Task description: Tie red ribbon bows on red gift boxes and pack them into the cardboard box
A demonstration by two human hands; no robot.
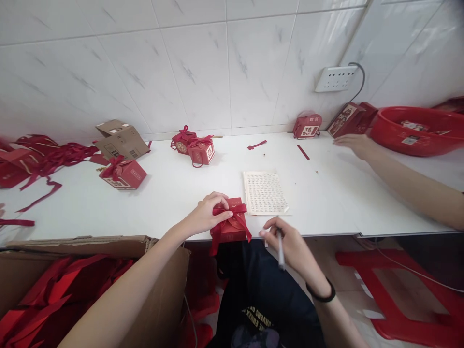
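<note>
My left hand (pixel 210 212) is closed, its thumb and fingers pinching the red ribbon bow (pixel 237 210) on a red gift box (pixel 232 234). The box lies at the table's front edge, and the ribbon's tails hang down over it. My right hand (pixel 288 241), with a black band at the wrist, is curled around a slim grey-white pen (pixel 281 253), just off the table's edge. A notepad (pixel 266 193) covered in handwritten lines lies beyond that hand, right of the box.
Finished-looking red boxes (pixel 201 151) stand near the wall, with another box (pixel 125 174) at left beside a brown carton (pixel 121 137). A large carton (pixel 170 285) holds red items. Another person's arm (pixel 406 174) reaches in at right near a red basin (pixel 420 130). Ribbon scraps (pixel 303 152) lie about.
</note>
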